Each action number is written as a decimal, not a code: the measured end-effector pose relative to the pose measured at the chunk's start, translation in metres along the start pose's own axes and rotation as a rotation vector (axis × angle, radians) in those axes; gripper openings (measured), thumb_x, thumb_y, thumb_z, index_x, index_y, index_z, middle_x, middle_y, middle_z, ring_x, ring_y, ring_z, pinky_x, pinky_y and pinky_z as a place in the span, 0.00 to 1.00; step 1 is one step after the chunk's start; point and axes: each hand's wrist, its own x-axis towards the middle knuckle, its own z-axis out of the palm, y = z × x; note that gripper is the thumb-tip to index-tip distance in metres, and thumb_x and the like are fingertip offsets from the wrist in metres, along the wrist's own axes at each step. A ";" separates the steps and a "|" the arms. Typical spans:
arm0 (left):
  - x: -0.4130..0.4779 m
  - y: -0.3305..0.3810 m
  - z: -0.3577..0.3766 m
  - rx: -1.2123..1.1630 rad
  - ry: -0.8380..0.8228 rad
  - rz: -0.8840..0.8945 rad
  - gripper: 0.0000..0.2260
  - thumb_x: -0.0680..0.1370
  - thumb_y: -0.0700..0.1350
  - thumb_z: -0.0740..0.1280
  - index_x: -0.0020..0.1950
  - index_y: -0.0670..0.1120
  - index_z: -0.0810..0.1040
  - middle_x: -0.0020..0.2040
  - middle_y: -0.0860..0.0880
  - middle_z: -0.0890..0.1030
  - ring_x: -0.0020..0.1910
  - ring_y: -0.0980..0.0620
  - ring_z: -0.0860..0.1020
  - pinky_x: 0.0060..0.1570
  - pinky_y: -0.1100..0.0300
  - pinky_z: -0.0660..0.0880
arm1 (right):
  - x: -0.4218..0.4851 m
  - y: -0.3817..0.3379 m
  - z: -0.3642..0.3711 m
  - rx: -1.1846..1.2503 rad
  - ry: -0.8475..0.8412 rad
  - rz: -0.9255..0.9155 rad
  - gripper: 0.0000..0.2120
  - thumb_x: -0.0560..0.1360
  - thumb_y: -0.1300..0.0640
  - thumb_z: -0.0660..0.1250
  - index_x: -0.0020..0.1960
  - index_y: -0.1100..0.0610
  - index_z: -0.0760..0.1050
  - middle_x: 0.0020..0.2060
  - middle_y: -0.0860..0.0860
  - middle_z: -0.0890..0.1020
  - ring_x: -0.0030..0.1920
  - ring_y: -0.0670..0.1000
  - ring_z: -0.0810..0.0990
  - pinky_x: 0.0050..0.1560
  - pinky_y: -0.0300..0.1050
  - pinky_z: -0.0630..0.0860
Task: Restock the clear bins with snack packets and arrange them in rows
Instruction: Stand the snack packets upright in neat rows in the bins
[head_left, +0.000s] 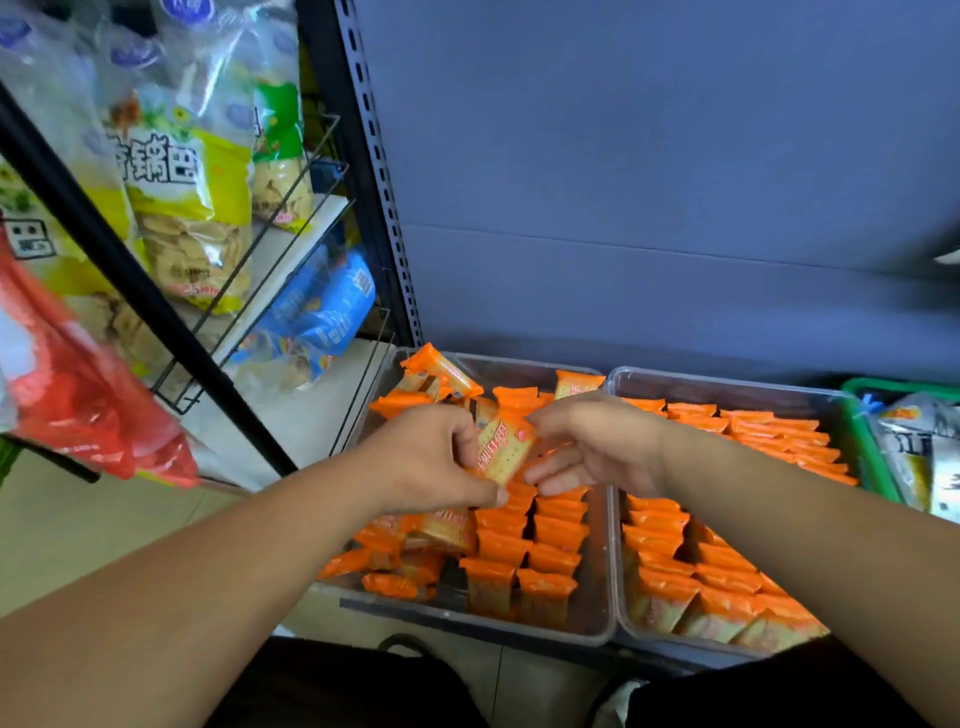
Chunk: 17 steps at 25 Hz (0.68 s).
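Note:
Two clear bins stand side by side on the low shelf. The left bin (597, 623) has orange cracker packets in rows at its right and loose ones (441, 374) at its back and left. The right bin (727, 387) is filled with neat rows of the same packets (675, 571). Above the left bin my left hand (431, 457) pinches one orange packet (504, 447) between thumb and fingers. My right hand (597, 447) touches that packet's upper right corner with thumb and forefinger, its other fingers loosely extended below.
A wire rack (291, 249) at the left holds large bags of crackers (187, 208) and a blue bag (322, 312). A red bag (78, 395) hangs near the left edge. A green basket (872, 457) with grey packets stands right of the bins. A blue-grey back panel rises behind.

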 end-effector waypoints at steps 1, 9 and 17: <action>0.008 0.004 0.006 -0.004 -0.030 0.006 0.19 0.63 0.58 0.84 0.42 0.51 0.80 0.42 0.54 0.81 0.42 0.55 0.79 0.43 0.52 0.78 | 0.001 0.000 -0.003 -0.050 0.034 -0.033 0.09 0.81 0.61 0.69 0.61 0.58 0.78 0.52 0.62 0.86 0.44 0.57 0.88 0.47 0.54 0.86; 0.072 0.005 0.009 0.110 -0.036 0.111 0.04 0.75 0.47 0.78 0.43 0.53 0.85 0.43 0.57 0.83 0.46 0.57 0.82 0.51 0.53 0.81 | 0.033 0.009 -0.031 -0.819 0.174 -0.196 0.14 0.80 0.52 0.71 0.65 0.48 0.80 0.46 0.44 0.78 0.45 0.48 0.82 0.41 0.39 0.78; 0.101 -0.048 -0.025 0.380 -0.013 -0.013 0.40 0.72 0.66 0.74 0.80 0.54 0.68 0.76 0.54 0.65 0.76 0.50 0.65 0.72 0.51 0.70 | 0.074 -0.008 -0.022 -0.858 0.412 -0.445 0.07 0.80 0.47 0.66 0.45 0.46 0.82 0.41 0.43 0.84 0.42 0.46 0.82 0.44 0.46 0.83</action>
